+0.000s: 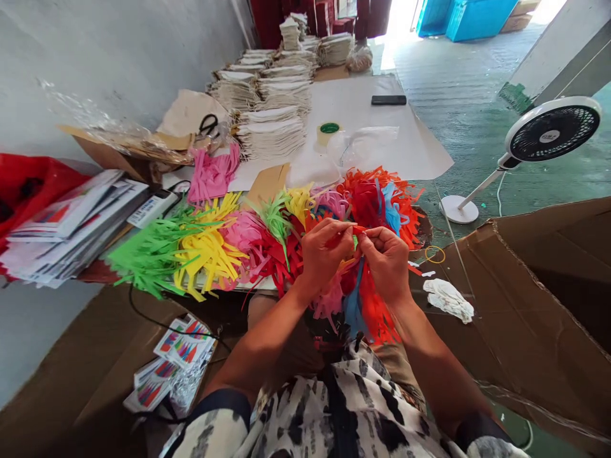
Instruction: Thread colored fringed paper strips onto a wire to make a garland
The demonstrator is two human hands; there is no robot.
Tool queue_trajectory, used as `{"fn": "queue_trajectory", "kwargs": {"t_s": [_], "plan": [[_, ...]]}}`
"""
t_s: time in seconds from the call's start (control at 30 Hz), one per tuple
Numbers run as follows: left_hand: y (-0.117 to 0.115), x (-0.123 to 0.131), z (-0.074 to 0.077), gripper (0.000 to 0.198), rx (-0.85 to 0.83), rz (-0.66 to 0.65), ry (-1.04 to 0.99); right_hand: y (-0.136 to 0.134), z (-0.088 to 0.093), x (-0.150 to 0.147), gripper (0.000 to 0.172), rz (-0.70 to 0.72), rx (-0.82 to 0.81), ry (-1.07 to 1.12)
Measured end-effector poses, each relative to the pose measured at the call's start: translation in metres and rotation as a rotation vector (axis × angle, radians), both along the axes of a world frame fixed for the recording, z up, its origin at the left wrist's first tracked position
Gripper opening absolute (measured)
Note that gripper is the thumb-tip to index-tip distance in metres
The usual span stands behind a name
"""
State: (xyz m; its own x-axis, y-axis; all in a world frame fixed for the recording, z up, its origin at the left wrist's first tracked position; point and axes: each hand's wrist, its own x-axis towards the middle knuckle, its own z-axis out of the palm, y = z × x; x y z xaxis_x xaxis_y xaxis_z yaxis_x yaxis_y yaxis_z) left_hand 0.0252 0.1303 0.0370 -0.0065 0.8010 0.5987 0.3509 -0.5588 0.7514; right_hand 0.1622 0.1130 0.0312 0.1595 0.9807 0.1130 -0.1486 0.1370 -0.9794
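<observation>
Close together over the table's front edge, my left hand (324, 251) and my right hand (387, 264) pinch an orange-red tassel (360, 230) by its narrow top. Fringed strips in orange-red (377, 312), blue and pink hang beneath the hands, over my lap. Loose tassels lie in a row to the left: a green bunch (147, 254), a yellow bunch (210, 251) and a pink bunch (214, 172). Just beyond my hands is a heap of red tassels (367, 191) with some light blue in it. My fingers hide the exact grip point.
Stacks of white bundles (272, 130) stand at the back. A tape roll (328, 132), a black phone (388, 100) and scissors (209, 125) lie around. Printed packets (71, 222) are piled left. A fan (551, 130) and an open cardboard box (539, 273) are right.
</observation>
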Motion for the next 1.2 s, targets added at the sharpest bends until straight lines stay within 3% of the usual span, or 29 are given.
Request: {"fn": "queue_trajectory", "kwargs": {"t_s": [0.17, 0.4, 0.63, 0.8, 1.03, 1.2], "plan": [[0.000, -0.001, 0.001, 0.014, -0.146, -0.067, -0.125, 0.000, 0.001, -0.002, 0.039, -0.023, 0.002, -0.011], [0.002, -0.011, 0.007, 0.031, -0.528, -0.355, -0.283, 0.004, 0.000, 0.003, 0.025, -0.070, -0.003, -0.051], [0.008, -0.016, 0.009, 0.027, -0.401, -0.357, -0.169, 0.008, 0.000, 0.005, 0.013, -0.069, 0.023, -0.083], [0.011, -0.019, 0.002, 0.016, -0.313, -0.380, -0.091, 0.007, 0.000, 0.005, 0.012, -0.069, 0.046, -0.136], [0.014, -0.025, 0.000, 0.019, -0.410, -0.411, -0.027, 0.004, -0.002, 0.004, 0.016, -0.101, 0.037, -0.239], [0.015, -0.026, 0.008, 0.030, -0.651, -0.547, -0.335, 0.007, 0.002, 0.003, 0.023, -0.056, 0.070, -0.217]]}}
